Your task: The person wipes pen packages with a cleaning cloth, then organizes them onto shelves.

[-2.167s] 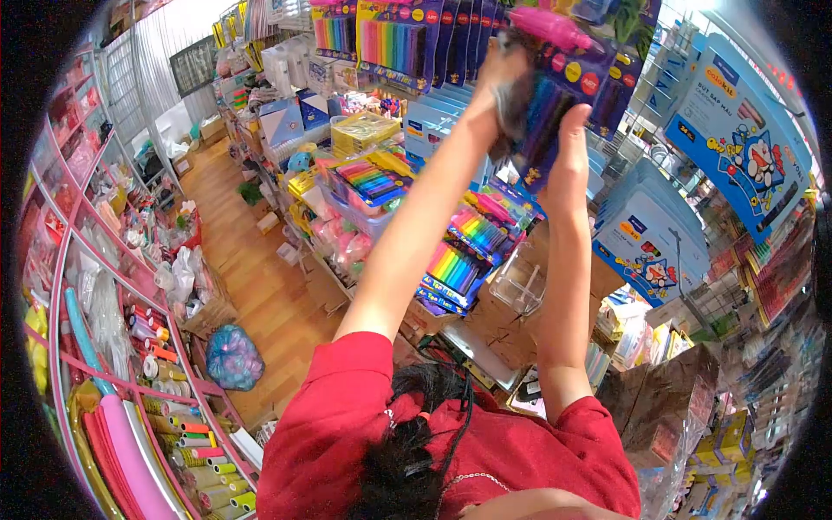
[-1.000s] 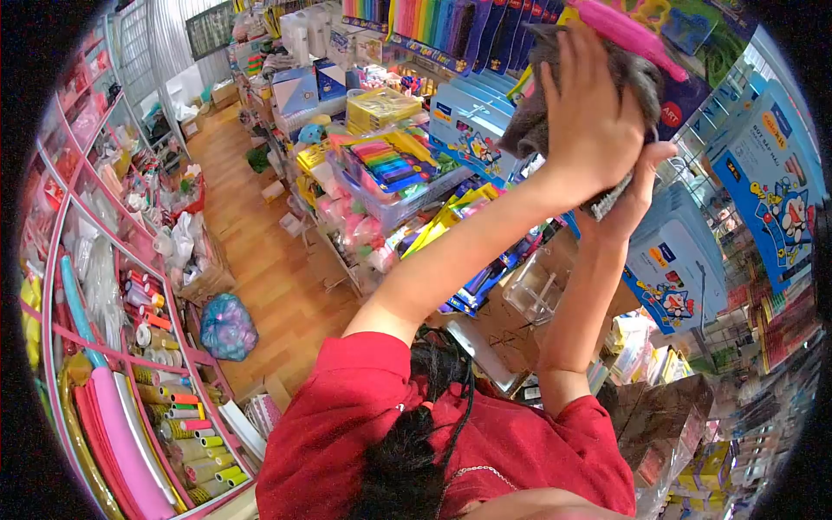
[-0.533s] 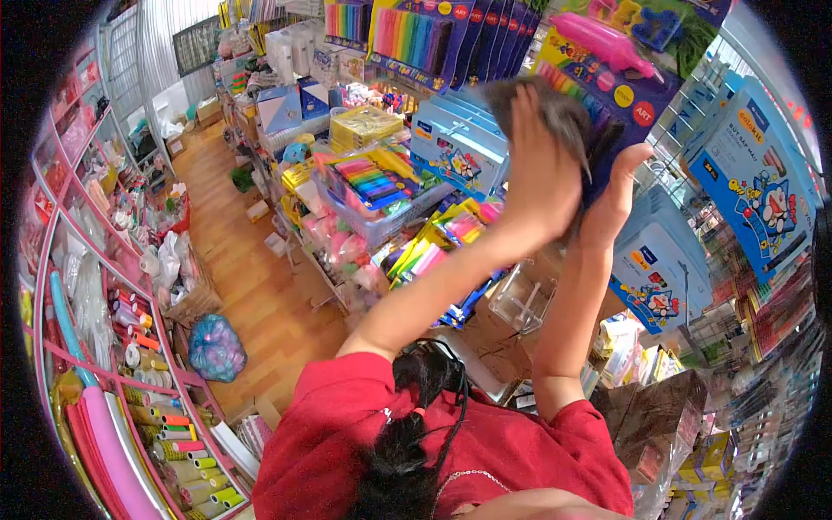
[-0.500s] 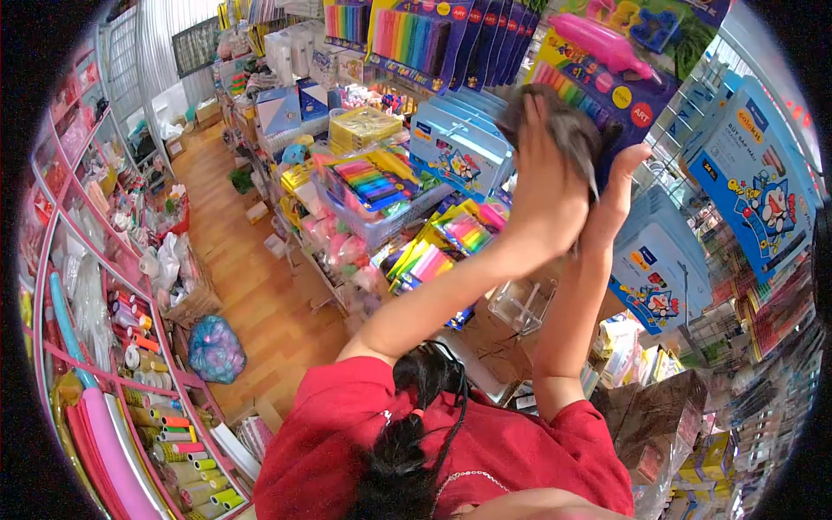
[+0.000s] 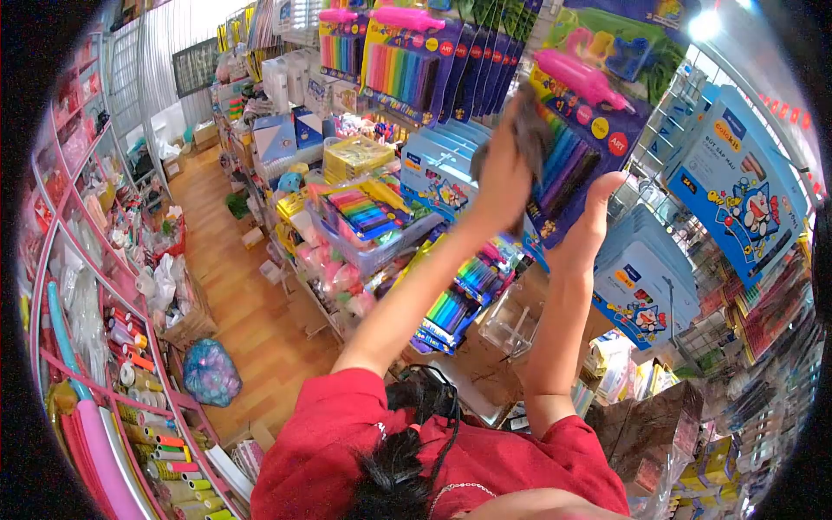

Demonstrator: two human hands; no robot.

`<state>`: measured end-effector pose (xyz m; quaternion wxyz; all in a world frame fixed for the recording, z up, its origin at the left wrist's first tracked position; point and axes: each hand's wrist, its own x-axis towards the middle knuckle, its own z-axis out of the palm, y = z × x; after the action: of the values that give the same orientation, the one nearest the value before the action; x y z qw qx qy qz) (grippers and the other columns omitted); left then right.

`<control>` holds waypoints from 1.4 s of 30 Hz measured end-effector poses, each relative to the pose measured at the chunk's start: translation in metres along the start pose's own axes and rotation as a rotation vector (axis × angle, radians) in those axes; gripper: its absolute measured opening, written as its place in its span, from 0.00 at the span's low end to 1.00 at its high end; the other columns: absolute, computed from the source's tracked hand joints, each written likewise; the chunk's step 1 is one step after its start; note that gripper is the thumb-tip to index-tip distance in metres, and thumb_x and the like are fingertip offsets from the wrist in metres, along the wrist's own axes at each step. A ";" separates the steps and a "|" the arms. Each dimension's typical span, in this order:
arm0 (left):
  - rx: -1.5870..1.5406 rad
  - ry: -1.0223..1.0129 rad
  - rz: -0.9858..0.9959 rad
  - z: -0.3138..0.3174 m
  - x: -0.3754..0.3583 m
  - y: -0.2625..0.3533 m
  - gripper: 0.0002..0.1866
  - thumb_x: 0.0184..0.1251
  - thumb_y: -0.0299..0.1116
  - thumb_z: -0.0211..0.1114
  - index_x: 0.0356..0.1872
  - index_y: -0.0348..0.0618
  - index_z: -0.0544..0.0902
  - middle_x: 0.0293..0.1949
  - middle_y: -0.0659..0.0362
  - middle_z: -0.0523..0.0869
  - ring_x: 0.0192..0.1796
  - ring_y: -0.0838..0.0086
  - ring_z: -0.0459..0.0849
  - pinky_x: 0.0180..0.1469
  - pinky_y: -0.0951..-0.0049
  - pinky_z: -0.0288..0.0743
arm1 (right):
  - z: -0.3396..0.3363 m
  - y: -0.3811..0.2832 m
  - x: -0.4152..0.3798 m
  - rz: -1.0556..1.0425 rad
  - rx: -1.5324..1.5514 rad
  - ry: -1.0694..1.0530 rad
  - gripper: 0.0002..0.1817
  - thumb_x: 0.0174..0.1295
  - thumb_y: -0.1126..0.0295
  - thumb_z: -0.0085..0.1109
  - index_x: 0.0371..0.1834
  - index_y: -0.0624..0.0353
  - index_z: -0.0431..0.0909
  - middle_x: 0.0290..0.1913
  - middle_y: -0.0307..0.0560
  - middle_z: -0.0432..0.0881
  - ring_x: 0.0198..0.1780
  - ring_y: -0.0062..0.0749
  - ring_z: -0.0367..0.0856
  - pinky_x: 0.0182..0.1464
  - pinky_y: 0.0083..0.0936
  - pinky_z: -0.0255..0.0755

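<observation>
A modelling clay pack (image 5: 598,95) with a pink tool and rainbow sticks faces me at the upper right. My right hand (image 5: 579,236) supports its lower edge, thumb stretched up beside it and the other fingers hidden behind the card. A dark grey cloth (image 5: 530,139), smeared by motion, is in my left hand (image 5: 504,178). That hand is closed on the cloth at the left side of the pack, partly covering the clay sticks.
Similar clay packs (image 5: 403,74) hang in a row at the back. Blue crayon boxes (image 5: 732,173) hang at right, others (image 5: 442,165) behind my left hand. A plastic basket (image 5: 373,247) holds more packs. A pink shelf (image 5: 95,303) lines the left aisle, near a stuffed bag (image 5: 211,371).
My left hand and the cloth have moved left and down across the pack, uncovering more clay sticks. My right hand has dropped slightly with the pack.
</observation>
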<state>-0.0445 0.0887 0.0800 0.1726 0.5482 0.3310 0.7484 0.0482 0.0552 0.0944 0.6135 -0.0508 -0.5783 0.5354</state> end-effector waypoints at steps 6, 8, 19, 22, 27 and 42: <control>0.298 -0.099 0.500 0.011 -0.023 0.022 0.36 0.60 0.33 0.44 0.69 0.37 0.42 0.69 0.45 0.48 0.70 0.50 0.48 0.67 0.46 0.30 | -0.001 -0.003 -0.006 0.072 0.073 -0.094 0.41 0.61 0.38 0.36 0.68 0.61 0.51 0.67 0.47 0.58 0.67 0.38 0.57 0.68 0.36 0.49; 0.323 -0.058 0.414 0.014 -0.008 0.028 0.37 0.60 0.35 0.44 0.69 0.37 0.41 0.69 0.45 0.48 0.70 0.50 0.47 0.67 0.46 0.31 | -0.003 -0.002 -0.004 0.031 0.078 -0.081 0.40 0.62 0.39 0.35 0.68 0.60 0.51 0.67 0.47 0.58 0.67 0.38 0.57 0.68 0.36 0.49; 0.030 0.262 0.198 -0.024 0.026 -0.007 0.13 0.62 0.26 0.52 0.45 0.29 0.75 0.38 0.50 0.83 0.43 0.72 0.79 0.46 0.73 0.70 | -0.012 -0.009 -0.003 0.018 0.191 -0.082 0.38 0.61 0.40 0.40 0.64 0.60 0.57 0.59 0.49 0.68 0.57 0.40 0.71 0.59 0.38 0.65; -0.063 0.390 0.412 -0.027 0.010 0.013 0.18 0.58 0.18 0.53 0.52 0.31 0.73 0.47 0.52 0.80 0.49 0.72 0.77 0.54 0.72 0.67 | -0.013 -0.010 -0.001 0.046 0.262 -0.098 0.36 0.62 0.42 0.40 0.64 0.60 0.57 0.59 0.50 0.68 0.57 0.41 0.71 0.58 0.40 0.67; 0.265 0.127 0.918 -0.030 0.026 0.067 0.27 0.46 0.14 0.54 0.53 0.43 0.76 0.51 0.52 0.79 0.54 0.63 0.77 0.57 0.70 0.66 | -0.020 -0.002 0.000 0.063 0.316 -0.130 0.33 0.64 0.44 0.40 0.64 0.58 0.57 0.59 0.49 0.68 0.58 0.40 0.71 0.59 0.39 0.66; 0.529 -0.164 1.275 -0.029 0.089 0.071 0.27 0.40 0.20 0.59 0.46 0.58 0.81 0.45 0.63 0.79 0.47 0.64 0.76 0.52 0.66 0.69 | -0.018 -0.005 -0.005 -0.030 0.026 0.049 0.35 0.64 0.43 0.39 0.63 0.62 0.58 0.58 0.48 0.69 0.57 0.36 0.71 0.58 0.34 0.67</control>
<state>-0.0944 0.0835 0.1863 -0.4157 0.7141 0.1017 0.5540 0.0665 0.0595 0.0889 0.6360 -0.0473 -0.5569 0.5321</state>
